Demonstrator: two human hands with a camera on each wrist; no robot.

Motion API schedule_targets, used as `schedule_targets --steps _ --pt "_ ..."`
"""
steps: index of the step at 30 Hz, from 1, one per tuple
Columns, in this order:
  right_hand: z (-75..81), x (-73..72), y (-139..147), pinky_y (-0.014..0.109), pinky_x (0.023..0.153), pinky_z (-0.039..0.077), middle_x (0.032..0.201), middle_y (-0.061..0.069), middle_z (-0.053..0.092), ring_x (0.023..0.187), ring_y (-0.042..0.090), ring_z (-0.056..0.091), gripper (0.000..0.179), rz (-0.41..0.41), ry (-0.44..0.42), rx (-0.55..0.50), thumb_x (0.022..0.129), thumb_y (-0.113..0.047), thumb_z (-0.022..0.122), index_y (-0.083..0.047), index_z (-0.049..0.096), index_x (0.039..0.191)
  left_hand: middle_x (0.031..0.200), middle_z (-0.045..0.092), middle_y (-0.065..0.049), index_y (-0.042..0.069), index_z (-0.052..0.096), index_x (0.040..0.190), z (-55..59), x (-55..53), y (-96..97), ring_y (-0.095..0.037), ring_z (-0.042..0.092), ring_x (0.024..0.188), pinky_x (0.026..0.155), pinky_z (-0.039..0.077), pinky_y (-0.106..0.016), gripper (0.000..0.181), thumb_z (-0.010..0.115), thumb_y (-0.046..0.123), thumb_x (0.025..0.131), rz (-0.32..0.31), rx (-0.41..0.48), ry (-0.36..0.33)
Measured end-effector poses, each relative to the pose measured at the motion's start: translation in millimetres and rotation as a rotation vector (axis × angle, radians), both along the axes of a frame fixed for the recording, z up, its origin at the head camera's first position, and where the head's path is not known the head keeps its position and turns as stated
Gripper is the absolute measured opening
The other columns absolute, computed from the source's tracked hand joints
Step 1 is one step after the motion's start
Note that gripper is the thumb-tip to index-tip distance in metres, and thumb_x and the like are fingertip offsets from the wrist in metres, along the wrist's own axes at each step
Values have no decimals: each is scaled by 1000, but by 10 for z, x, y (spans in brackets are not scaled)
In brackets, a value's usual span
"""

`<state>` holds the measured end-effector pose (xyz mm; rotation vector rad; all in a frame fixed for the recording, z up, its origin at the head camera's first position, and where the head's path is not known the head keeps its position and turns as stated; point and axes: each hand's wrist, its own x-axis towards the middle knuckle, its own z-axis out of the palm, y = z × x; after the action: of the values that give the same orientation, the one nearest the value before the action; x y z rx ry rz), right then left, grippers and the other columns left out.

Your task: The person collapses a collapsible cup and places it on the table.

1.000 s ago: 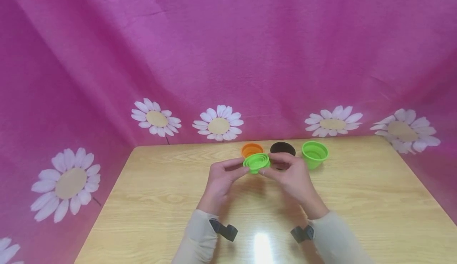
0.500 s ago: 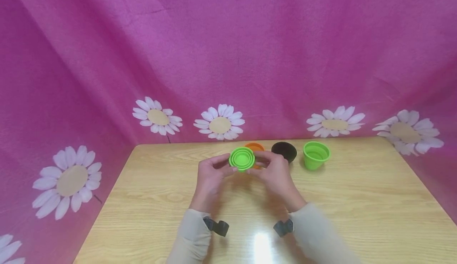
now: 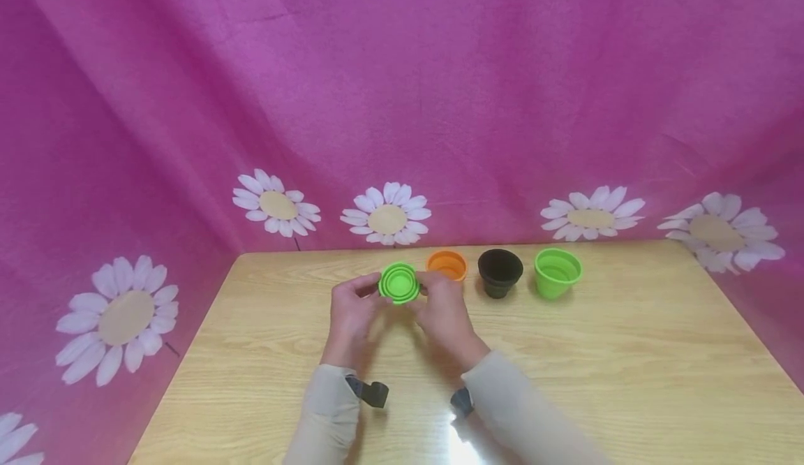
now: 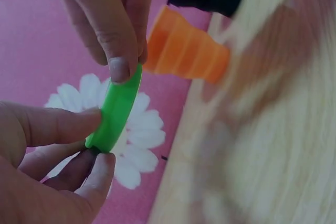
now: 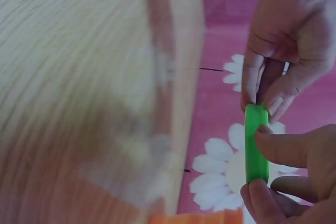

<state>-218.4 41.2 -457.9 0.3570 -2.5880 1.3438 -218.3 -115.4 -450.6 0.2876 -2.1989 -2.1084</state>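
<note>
A green collapsible cup [image 3: 399, 283], folded flat into concentric rings, is held up over the far part of the table with its inside facing the head camera. My left hand [image 3: 353, 315] pinches its left edge between thumb and fingers. On the opposite edge, my right hand [image 3: 444, 317] grips it the same way. Seen edge-on in the left wrist view, the folded cup [image 4: 116, 111] is a thin disc between both sets of fingertips. Just behind my right hand stands an orange collapsible cup [image 3: 447, 264], extended and upright, its lower part partly covered by that hand.
To the right of the orange cup, a black extended cup [image 3: 499, 273] and another green extended cup [image 3: 557, 274] stand in a row near the far edge of the wooden table [image 3: 615, 353]. A pink cloth [image 3: 477, 116] with daisies hangs behind and at the sides.
Both hands have carried the folded green cup leftward, away from the black cup and past the orange one. Its open face has tilted more toward the head camera.
</note>
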Motion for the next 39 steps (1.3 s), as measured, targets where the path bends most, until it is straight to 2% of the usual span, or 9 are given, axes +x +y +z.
schedule_targets --steps 6,12,15,18,24,30,37,39 --pt "-132 -67 -101 43 93 55 103 9 71 101 25 65 26 6 14 144 83 -1 80 -5 72 107 115 68 -23 -7 68 120 -89 -77 -44 -33 64 110 91 57 -36 48 72 -18 74 9 -127 -2" --pt "-198 -157 -184 42 86 57 92 10 67 91 27 65 15 -5 53 298 87 -2 75 -3 69 100 118 67 -25 -9 65 123 -169 -203 -61 -35 64 110 93 56 -37 52 70 -22 72 1 -141 -34" --pt "-219 -197 -226 39 81 58 89 10 65 86 27 65 15 -2 61 386 87 0 74 -1 68 101 119 66 -24 -8 65 123 -213 -263 -63 -34 62 112 95 55 -37 54 70 -23 71 14 -146 -64" --pt "-250 -230 -261 38 76 59 87 10 65 83 26 65 18 5 78 458 85 3 74 0 67 102 119 67 -22 -6 67 123 -253 -308 -70 -33 62 112 98 53 -38 54 71 -22 71 29 -192 -79" --pt "-310 -281 -301 38 75 59 87 13 65 82 27 65 18 -6 89 522 84 8 71 2 68 101 120 67 -22 -5 65 125 -308 -376 -70 -32 63 112 96 54 -37 55 72 -21 73 19 -221 -98" --pt "-327 -346 -315 38 77 59 86 12 64 82 26 64 18 -1 22 551 82 10 70 2 67 97 118 68 -21 -5 68 121 -360 -427 -57 -33 62 113 98 53 -40 51 73 -19 73 17 -278 -93" --pt "-359 -391 -313 37 77 58 84 12 64 81 25 64 12 3 -45 546 84 7 71 0 67 93 120 67 -22 -5 67 122 -413 -424 -46 -35 61 116 98 53 -41 53 71 -20 71 11 -242 -116" --pt "-375 -392 -319 38 77 58 84 12 64 81 25 64 11 6 -46 549 84 6 71 0 67 93 119 68 -22 -6 68 121 -430 -426 -48 -35 61 116 98 53 -42 52 71 -20 71 13 -276 -108"
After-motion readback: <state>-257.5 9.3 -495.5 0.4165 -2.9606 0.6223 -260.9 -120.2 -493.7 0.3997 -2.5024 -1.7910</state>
